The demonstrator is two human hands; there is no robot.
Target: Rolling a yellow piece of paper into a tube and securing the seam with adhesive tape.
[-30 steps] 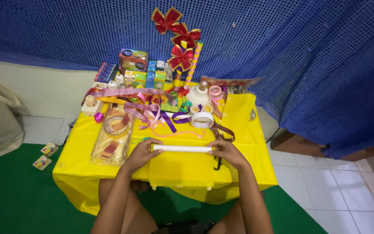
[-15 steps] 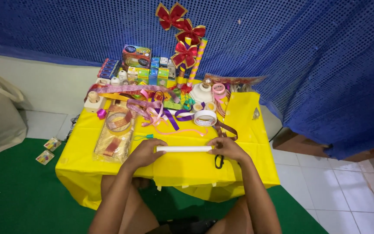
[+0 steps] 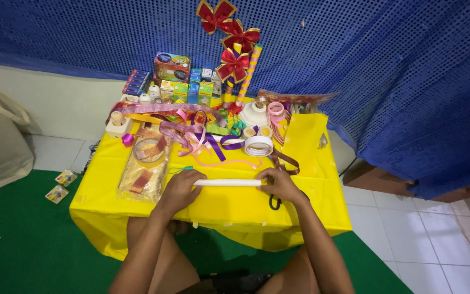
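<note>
On the yellow table [image 3: 322, 201], the left hand [image 3: 183, 188] and right hand [image 3: 279, 184] each pinch one end of a white tube [image 3: 227, 183], lying flat between them. Both ends should stay level, I think. Behind, small boxes [image 3: 183, 90] stand shut, so what's inside is hidden.

Both forearms reach forward over the near edge of the desk [image 3: 311, 163]. The left hand [image 3: 181, 189] and right hand [image 3: 279, 184] lie palm down, well apart, fingers curled inward toward each other.
</note>
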